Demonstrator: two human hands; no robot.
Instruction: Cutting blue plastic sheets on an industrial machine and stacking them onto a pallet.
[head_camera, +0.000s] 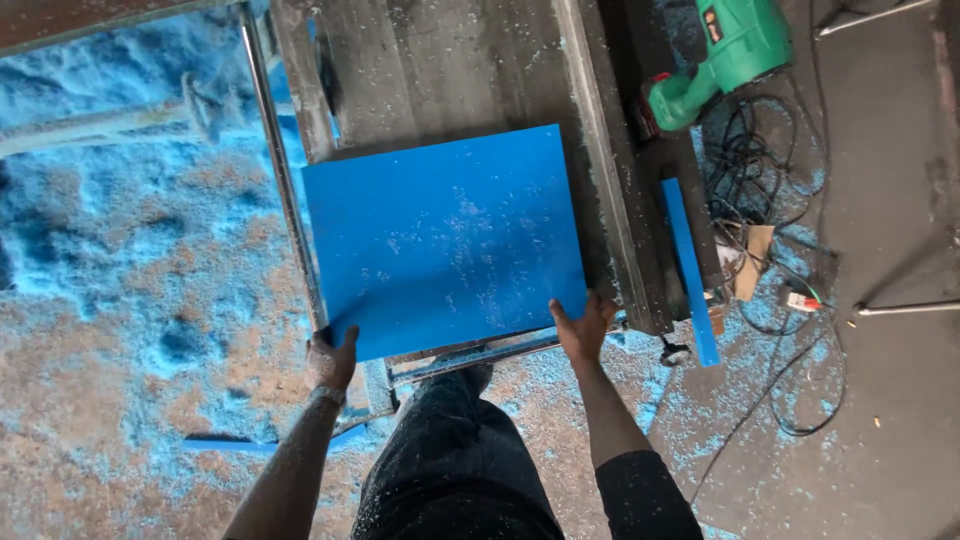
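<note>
One blue rectangular board (445, 240) lies flat on the grey saw table (450, 70), speckled with pale dust, its near edge hanging just past the table's front toward the person. Two hands are on it, one at each near corner: the left hand (332, 358) is clamped on the near-left corner, thumb up on the blue top face and the fingers out of sight below the edge, while the right hand (583, 328) grips the near-right corner, fingers spread slightly over the edge and pressed to the board. Both arms reach forward over a pair of dark trousers (455, 470) dusted with chips. Along the table's left side runs one thin metal rail (280, 170), touching the board's left edge; on the right, one long raised metal fence (610, 160) runs front to back just beside the board's right edge. Beyond that fence lies one narrow blue strip (689, 270), parallel to it and well apart from the board. Farther back on the right sits one green power tool (725, 55), with a tangle of black cables (760, 170) spilling over the floor next to it. Blue sawdust (130, 250) lies thick over the ground to the left, heaped in drifts, and thinner on the right.
</note>
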